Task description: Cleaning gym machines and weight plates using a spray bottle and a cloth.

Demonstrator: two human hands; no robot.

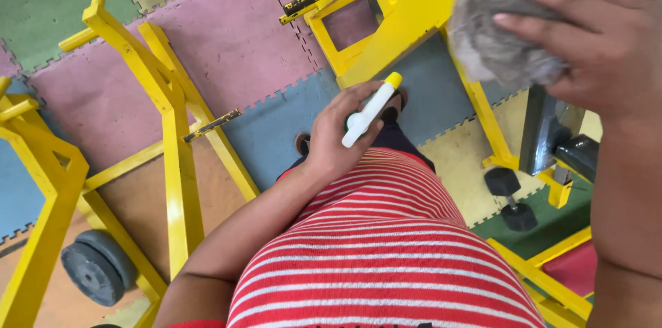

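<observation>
While the left hand [338, 138] gripped the light, rigid, smooth bottle [371, 109] around its body above the floor mats [227, 38], the right hand [586, 32] clutched a soft, crushable grey cloth [493, 32] up near the camera.

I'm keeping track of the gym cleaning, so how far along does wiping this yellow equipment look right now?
Nothing shows as finished: no wet or wiped patch can be made out on the yellow frame. In hand: the right hand holds a grey cloth raised up by that frame, and the left hand grips a white spray bottle with a yellow cap, held low. Apparently left: the other yellow racks nearby, untouched by either hand.
</observation>
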